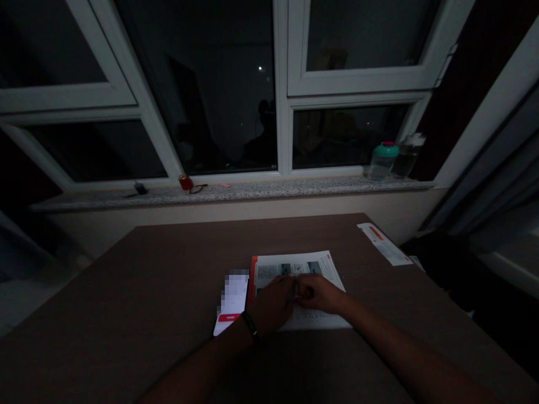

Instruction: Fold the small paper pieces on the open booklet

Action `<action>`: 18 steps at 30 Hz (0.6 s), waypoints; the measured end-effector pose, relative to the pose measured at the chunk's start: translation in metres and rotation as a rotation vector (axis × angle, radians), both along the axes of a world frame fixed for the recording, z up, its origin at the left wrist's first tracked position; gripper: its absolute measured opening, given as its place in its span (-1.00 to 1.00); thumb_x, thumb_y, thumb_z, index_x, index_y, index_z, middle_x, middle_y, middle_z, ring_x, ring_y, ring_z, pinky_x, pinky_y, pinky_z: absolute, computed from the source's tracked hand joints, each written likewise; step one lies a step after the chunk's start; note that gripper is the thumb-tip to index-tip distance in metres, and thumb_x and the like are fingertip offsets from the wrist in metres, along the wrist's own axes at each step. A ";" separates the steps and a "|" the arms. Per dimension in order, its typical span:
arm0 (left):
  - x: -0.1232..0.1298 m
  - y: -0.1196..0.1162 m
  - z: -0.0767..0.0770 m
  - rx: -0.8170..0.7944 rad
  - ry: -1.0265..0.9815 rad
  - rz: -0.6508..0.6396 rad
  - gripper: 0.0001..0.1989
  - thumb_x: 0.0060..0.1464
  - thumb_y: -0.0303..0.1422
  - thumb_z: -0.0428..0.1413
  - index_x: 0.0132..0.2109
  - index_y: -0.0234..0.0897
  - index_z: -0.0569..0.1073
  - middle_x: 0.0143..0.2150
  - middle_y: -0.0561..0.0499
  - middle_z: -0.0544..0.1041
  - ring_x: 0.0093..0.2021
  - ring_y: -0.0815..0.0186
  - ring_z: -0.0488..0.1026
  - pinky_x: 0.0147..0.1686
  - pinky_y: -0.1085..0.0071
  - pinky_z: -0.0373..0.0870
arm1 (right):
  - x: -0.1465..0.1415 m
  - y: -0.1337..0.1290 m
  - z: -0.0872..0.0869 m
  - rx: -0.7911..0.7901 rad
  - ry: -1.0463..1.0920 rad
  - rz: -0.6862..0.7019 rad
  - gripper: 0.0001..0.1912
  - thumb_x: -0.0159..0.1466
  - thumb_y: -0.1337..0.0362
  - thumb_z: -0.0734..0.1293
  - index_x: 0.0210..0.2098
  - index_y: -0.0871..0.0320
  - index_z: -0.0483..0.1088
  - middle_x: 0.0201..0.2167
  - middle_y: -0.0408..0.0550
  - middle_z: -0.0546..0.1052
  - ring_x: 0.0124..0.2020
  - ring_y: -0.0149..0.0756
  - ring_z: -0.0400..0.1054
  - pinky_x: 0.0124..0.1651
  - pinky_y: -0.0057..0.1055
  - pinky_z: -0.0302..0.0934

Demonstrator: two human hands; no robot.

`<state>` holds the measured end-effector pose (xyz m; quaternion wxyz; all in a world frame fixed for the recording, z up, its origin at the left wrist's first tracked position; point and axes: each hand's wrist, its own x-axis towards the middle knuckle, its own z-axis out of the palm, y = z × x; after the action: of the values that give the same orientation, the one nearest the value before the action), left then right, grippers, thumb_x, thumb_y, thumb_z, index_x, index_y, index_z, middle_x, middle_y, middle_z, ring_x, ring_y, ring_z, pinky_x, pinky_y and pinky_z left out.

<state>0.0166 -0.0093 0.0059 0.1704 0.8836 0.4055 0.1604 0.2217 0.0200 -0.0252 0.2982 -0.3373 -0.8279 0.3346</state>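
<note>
A printed sheet or booklet [332, 321] with a red left edge and small pictures lies on the brown table [177, 264]. Over its middle, my left hand [273, 303], with a dark band on the wrist, meets my right hand [320, 293]. The fingers of both hands are curled in and pressed together around something small that is too dark to make out. Just left of the booklet lies a phone [231, 303] with its screen lit, close to my left wrist.
A paper strip [385, 245] lies at the table's right edge. On the stone windowsill [261, 189] stand a green-lidded bottle [384, 161], a clear bottle [406, 157], a red jar [185, 182] and a small dark object [140, 188]. Curtains hang at the right.
</note>
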 end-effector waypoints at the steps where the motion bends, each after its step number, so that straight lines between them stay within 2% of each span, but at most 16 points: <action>1: 0.000 0.000 0.000 0.001 -0.004 -0.003 -0.56 0.10 -0.51 0.04 0.13 -0.19 0.22 0.13 -0.10 0.36 0.15 0.16 0.32 0.13 0.21 0.32 | -0.001 -0.001 0.001 -0.002 0.001 0.011 -0.76 0.12 0.36 0.42 -0.52 0.13 0.24 -0.47 -0.22 0.41 -0.48 -0.41 0.27 -0.43 -0.50 0.10; 5: 0.000 0.001 -0.003 0.016 -0.009 -0.018 -0.54 0.10 -0.53 0.03 0.15 -0.20 0.21 0.15 -0.10 0.35 0.17 0.16 0.30 0.15 0.19 0.31 | -0.001 -0.001 0.005 0.037 0.007 -0.028 -0.80 0.13 0.41 0.39 -0.49 0.12 0.26 -0.44 -0.19 0.42 -0.41 -0.36 0.30 -0.35 -0.47 0.16; 10: 0.000 0.002 -0.008 0.086 0.023 -0.022 -0.43 0.12 -0.47 0.07 0.26 -0.20 0.13 0.24 -0.12 0.29 0.25 0.11 0.21 0.22 0.09 0.20 | 0.008 0.010 0.004 0.214 0.059 -0.218 -0.85 0.16 0.42 0.37 -0.40 0.10 0.31 -0.33 -0.10 0.45 -0.22 -0.23 0.33 -0.14 -0.31 0.21; 14: -0.001 0.003 -0.009 0.140 0.070 -0.021 -0.47 0.15 -0.42 0.09 0.25 -0.19 0.18 0.27 -0.10 0.28 0.28 0.06 0.15 0.25 0.02 0.11 | 0.017 0.017 0.001 0.297 0.037 -0.289 -0.90 0.19 0.40 0.37 -0.34 0.10 0.36 -0.29 -0.07 0.44 -0.18 -0.18 0.32 -0.07 -0.23 0.19; 18: -0.002 0.003 -0.009 0.154 0.094 -0.015 -0.52 0.18 -0.34 0.12 0.22 -0.22 0.25 0.31 -0.10 0.24 0.30 0.03 0.12 0.24 0.04 0.13 | 0.020 0.019 -0.001 0.313 -0.002 -0.311 -0.91 0.21 0.40 0.35 -0.30 0.10 0.39 -0.27 -0.05 0.45 -0.16 -0.18 0.32 -0.06 -0.23 0.19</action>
<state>0.0144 -0.0062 -0.0029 0.0838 0.9036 0.3930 0.1482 0.2420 0.0390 -0.0261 0.3941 -0.4109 -0.8080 0.1515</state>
